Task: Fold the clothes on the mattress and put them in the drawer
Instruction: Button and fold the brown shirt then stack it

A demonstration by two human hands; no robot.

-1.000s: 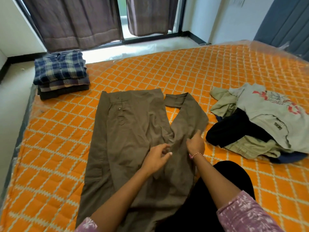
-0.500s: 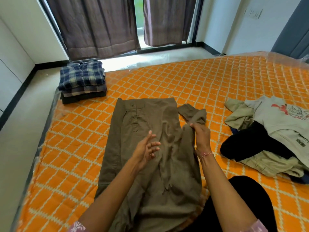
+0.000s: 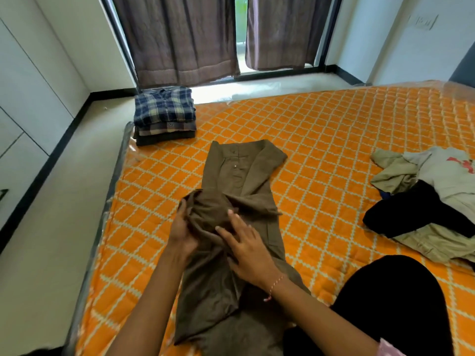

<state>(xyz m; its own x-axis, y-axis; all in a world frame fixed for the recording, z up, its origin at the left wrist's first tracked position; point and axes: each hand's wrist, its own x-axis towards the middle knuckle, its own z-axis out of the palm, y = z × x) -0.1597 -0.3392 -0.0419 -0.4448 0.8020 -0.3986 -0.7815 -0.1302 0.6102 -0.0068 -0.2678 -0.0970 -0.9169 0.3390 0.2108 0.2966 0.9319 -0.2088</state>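
Orange quilted mattress (image 3: 334,140), brown trousers (image 3: 239,176) lengthwise, left hand (image 3: 183,232) fingers gripping bunched fabric, right hand (image 3: 248,250) fingers spread flat on them

I count one mattress (image 3: 334,140) under me, with one brown garment (image 3: 239,181) on it and my two hands, the left hand (image 3: 183,232) and the right hand (image 3: 248,249), on that cloth. There is one stack (image 3: 164,116) of about four folded shirts and one loose pile (image 3: 426,199) of roughly four garments. Two curtains (image 3: 180,37) hang at the window.
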